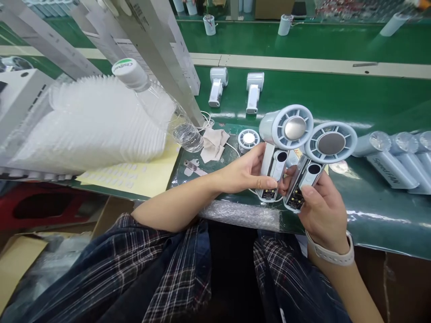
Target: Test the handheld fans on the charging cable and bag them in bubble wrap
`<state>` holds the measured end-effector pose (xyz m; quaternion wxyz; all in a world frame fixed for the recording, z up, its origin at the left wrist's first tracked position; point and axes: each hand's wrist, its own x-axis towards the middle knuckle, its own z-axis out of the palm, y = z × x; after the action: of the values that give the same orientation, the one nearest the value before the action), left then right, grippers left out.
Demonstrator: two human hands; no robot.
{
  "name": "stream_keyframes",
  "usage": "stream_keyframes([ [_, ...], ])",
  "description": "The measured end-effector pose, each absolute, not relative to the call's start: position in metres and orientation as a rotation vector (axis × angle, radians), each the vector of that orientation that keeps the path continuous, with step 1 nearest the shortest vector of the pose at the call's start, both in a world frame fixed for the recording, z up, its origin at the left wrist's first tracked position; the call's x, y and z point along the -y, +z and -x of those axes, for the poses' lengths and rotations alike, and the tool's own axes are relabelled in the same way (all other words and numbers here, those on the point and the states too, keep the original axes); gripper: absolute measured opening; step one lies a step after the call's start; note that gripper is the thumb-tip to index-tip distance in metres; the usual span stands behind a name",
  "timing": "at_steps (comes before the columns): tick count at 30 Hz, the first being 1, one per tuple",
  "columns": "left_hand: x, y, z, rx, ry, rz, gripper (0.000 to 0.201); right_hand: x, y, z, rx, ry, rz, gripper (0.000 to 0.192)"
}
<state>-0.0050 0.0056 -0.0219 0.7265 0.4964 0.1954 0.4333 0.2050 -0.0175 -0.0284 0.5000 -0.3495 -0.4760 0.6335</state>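
Two handheld fans (284, 148) gripped, one per hand (247, 172); three lying right; two behind

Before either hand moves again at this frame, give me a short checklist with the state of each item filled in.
1. Left hand grips the handle of the left fan: ok.
2. Right hand grips the handle of the right fan: ok.
3. Both fans upright, round heads facing the camera: ok.
4. The two fan heads clear of each other: cannot tell, their rims meet or overlap in this view.
5. Water bottle standing upright: not ok, it leans over the stack of clear trays.
6. Fans laid on the belt at right clear of the hands: ok.
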Motion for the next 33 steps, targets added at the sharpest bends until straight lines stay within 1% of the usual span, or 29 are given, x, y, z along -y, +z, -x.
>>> stream_keyframes([
  [3, -0.008, -0.027, 0.004, -0.440, 0.958, -1.080, 0.058, 0.016, -0.028, -0.203, 1.129, 1.548, 0.831, 0.027],
  [8, -0.008, -0.031, 0.004, -0.499, 0.990, -1.107, 0.047, 0.018, -0.032, -0.206, 1.185, 1.543, 0.818, 0.028],
  [11, -0.006, -0.029, 0.004, -0.460, 0.985, -1.102, 0.049, 0.019, -0.033, -0.209, 1.188, 1.545, 0.808, 0.027],
  [15, -0.008, -0.033, 0.003, -0.517, 0.970, -1.124, 0.055, 0.019, -0.035, -0.210, 1.197, 1.507, 0.827, 0.025],
  [21, -0.013, -0.037, 0.002, -0.564, 1.056, -1.089, 0.050, 0.020, -0.039, -0.207, 1.132, 1.499, 0.871, 0.019],
  [26, -0.012, -0.030, 0.007, -0.523, 0.979, -1.171, 0.054, 0.019, -0.037, -0.205, 1.163, 1.534, 0.849, 0.021],
  [30, -0.014, -0.035, 0.007, -0.553, 0.985, -1.202, 0.054, 0.014, -0.036, -0.203, 1.149, 1.477, 0.875, 0.019],
  [33, -0.015, -0.039, 0.008, -0.548, 0.957, -1.223, 0.054, 0.012, -0.035, -0.202, 1.121, 1.492, 0.883, 0.023],
])
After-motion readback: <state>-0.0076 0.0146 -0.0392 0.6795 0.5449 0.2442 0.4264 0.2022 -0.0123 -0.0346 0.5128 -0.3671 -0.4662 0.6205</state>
